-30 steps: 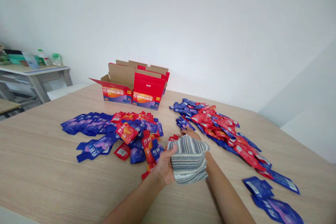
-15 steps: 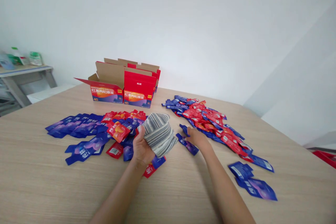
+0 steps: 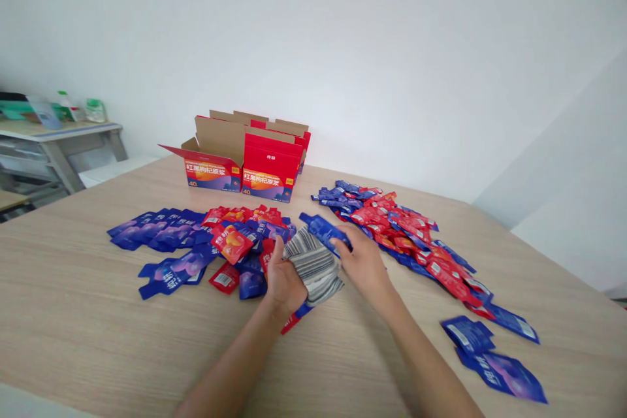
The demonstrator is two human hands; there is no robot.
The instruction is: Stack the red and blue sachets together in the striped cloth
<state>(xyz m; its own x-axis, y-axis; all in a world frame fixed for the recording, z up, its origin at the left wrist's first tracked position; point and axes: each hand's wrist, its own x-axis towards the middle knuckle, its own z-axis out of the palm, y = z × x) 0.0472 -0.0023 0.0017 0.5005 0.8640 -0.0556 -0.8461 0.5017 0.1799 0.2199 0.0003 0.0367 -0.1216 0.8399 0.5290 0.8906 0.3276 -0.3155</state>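
My left hand (image 3: 283, 281) is closed on a grey-and-white striped cloth (image 3: 313, 265), held just above the wooden table (image 3: 88, 313). My right hand (image 3: 361, 261) pinches a blue sachet (image 3: 323, 231) and holds it over the upper edge of the cloth. Left of my hands lies a heap of blue and red sachets (image 3: 215, 245). A second heap of red and blue sachets (image 3: 401, 228) stretches away to the right.
Two open red cardboard boxes (image 3: 245, 160) stand at the back of the table by the white wall. Two loose blue sachets (image 3: 490, 359) lie near the right front. A side table with bottles (image 3: 59, 124) stands at the far left.
My right hand has left the table with a blue sachet and brought it leftward to the cloth. The left hand with the cloth has lowered a little.
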